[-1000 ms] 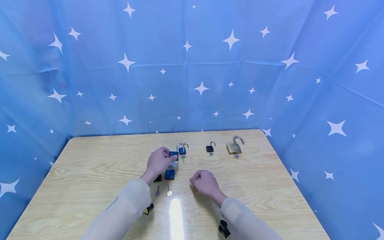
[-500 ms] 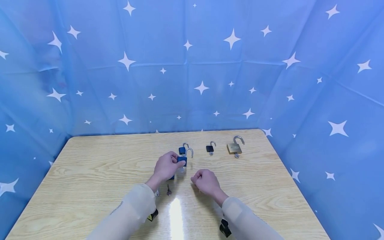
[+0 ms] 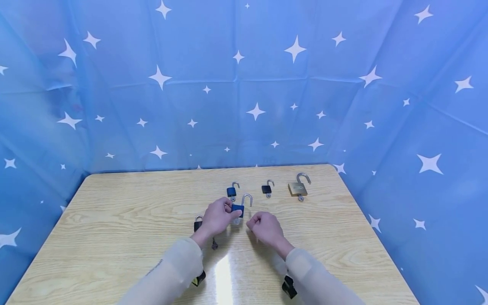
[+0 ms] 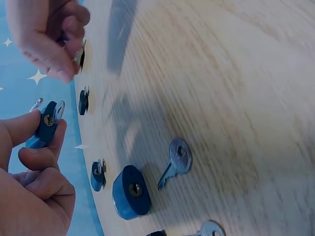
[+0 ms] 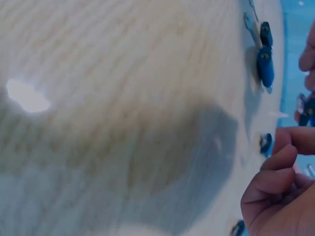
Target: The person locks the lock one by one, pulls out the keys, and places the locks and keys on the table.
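My left hand point(image 3: 217, 217) pinches a blue padlock point(image 3: 238, 208) by its body, above the table. The padlock's shackle stands unlocked and swung up, and a key point(image 4: 59, 112) sits at its keyhole in the left wrist view. Close by on the right, my right hand point(image 3: 267, 228) hovers with loosely curled fingers, nothing visible in them. Under the left hand in its wrist view are another blue padlock point(image 4: 130, 194), a loose key point(image 4: 180, 155) and a second key point(image 4: 211, 228) at the frame's edge. A black padlock point(image 3: 198, 224) with closed shackle lies left of that hand.
Along the far side of the wooden table point(image 3: 133, 203) lie a small blue padlock point(image 3: 231, 192), a small black padlock point(image 3: 266, 189) and a large brass padlock point(image 3: 297, 189), all unlocked with keys at their bases. A blue starred curtain point(image 3: 213, 106) surrounds the table.
My left hand has carried the blue padlock rightward and nearer, toward my right hand. The black padlock has come into fuller view. My right hand has shifted only slightly right.
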`<state>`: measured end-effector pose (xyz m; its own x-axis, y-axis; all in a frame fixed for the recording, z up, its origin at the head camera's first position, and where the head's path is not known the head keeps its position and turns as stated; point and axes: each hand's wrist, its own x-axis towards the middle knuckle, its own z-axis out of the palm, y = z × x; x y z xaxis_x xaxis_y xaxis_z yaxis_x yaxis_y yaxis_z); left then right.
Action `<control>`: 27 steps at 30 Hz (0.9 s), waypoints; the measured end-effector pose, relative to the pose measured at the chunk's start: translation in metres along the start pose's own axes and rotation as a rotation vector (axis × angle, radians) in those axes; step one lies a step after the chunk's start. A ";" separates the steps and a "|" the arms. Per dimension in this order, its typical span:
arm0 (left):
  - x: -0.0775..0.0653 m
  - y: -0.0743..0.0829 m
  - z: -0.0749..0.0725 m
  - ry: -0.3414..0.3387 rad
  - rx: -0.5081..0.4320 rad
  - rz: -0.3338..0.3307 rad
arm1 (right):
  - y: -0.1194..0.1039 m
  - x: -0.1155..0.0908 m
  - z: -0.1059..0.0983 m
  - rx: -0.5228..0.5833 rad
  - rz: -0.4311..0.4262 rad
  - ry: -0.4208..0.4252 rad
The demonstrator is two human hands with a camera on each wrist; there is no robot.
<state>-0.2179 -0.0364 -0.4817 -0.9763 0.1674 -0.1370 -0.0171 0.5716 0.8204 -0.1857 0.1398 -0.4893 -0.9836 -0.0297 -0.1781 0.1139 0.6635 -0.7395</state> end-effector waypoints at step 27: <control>-0.007 0.004 0.008 -0.056 -0.056 -0.003 | -0.026 0.026 -0.026 -0.027 -0.144 0.143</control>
<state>-0.2093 -0.0289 -0.4824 -0.9627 0.2109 -0.1693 -0.0340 0.5268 0.8493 -0.2180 0.1412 -0.4585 -0.9995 -0.0205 0.0231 -0.0309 0.6800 -0.7325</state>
